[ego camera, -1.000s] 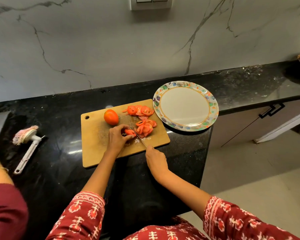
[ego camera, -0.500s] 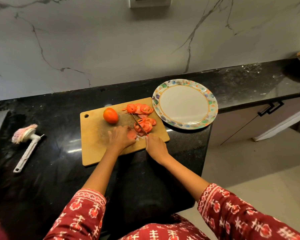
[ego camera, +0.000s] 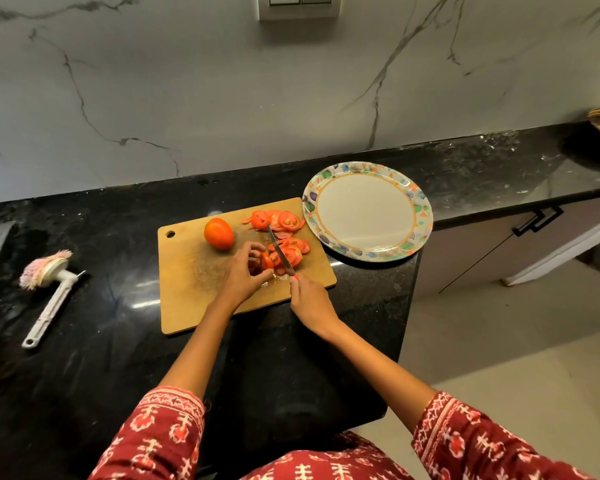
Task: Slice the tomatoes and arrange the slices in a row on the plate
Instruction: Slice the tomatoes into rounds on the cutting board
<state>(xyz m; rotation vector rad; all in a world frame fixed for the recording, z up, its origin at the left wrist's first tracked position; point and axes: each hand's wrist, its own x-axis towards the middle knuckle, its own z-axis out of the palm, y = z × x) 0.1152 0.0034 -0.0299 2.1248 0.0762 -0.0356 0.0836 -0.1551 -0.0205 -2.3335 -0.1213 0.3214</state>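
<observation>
Head view, one kitchen scene, items as follows: a wooden cutting board point(ego camera: 201, 292) is lying on the black surface point(ego camera: 101, 358); a whole tomato point(ego camera: 218, 233) is sitting on the board's far half, apart from the hands; tomato slices point(ego camera: 278, 220) are lying in a heap at the board's far right corner, with a second heap of slices point(ego camera: 293, 251) just nearer; the left hand point(ego camera: 240, 276) is pinching a tomato piece point(ego camera: 266, 262) between curled fingers point(ego camera: 253, 247) and thumb, holding it against the board; the right hand point(ego camera: 309, 303) is gripping the handle of a knife point(ego camera: 279, 250), fingers wrapped round it, blade pointing away across the nearer slices; a plate point(ego camera: 420, 209) with a coloured rim is sitting just right of the board, holding no slices; a dish brush point(ego camera: 47, 292) is lying well to the left on the surface
</observation>
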